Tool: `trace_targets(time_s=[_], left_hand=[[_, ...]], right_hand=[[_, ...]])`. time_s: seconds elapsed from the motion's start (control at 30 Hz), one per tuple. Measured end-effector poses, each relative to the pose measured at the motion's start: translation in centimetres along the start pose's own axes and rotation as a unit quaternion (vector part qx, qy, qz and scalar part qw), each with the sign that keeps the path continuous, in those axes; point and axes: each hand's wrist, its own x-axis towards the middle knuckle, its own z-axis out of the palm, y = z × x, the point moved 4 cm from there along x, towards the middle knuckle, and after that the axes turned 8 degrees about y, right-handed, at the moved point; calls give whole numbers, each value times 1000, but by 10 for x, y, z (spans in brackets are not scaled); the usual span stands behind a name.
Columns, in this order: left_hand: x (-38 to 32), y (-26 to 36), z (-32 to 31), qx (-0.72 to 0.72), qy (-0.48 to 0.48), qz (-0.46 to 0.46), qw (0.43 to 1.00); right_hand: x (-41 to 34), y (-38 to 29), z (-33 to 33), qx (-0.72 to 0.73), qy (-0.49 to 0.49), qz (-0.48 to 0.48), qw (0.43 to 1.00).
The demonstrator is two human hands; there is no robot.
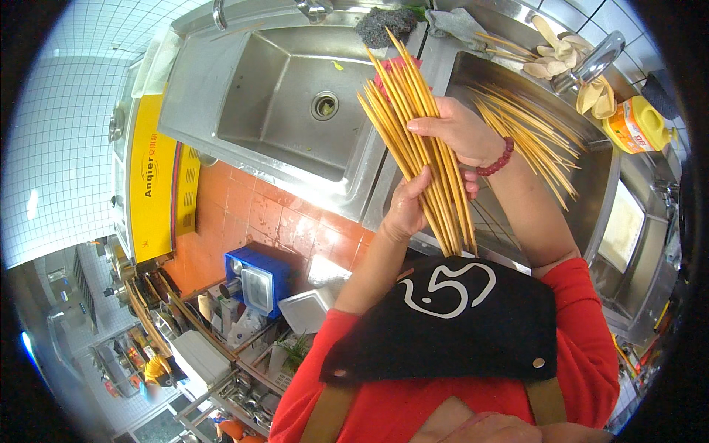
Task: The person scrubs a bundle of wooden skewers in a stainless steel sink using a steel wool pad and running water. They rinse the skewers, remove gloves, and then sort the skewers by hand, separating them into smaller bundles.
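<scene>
A thick bundle of long, tapered wooden chopsticks point(407, 122) slants upright in front of my chest. My left hand point(410, 205) grips its lower part, thumb across the sticks. Higher up, my right hand point(462, 130) clasps the same bundle, with a dark red bead bracelet point(497, 156) on that wrist. Many more chopsticks point(532, 141) lie fanned out in the right sink basin point(595, 183). Behind the bundle a pink-red cloth point(412, 65) is partly hidden. The left steel basin point(282, 111) holds a few green scraps near its drain point(324, 106).
Dark steel wool point(386, 26) and a grey cloth point(454, 26) sit on the sink's back ledge. Pale spoons point(545, 61) lie by the faucet point(590, 63), near a yellow detergent bottle point(637, 126). A blue crate point(257, 279) stands on the tiled floor point(266, 210). Another person point(158, 371) is far off.
</scene>
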Motion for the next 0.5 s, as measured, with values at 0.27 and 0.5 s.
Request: trace_targets(time_s=[0.27,0.5], left_hand=[[-2,0,3,6,-14,-7,1000],[-1,2,3,22,12,11,1000]], right_hand=[[-1,2,0,36,-10,0,999],[-1,-4,6,9,1,-15,1000]])
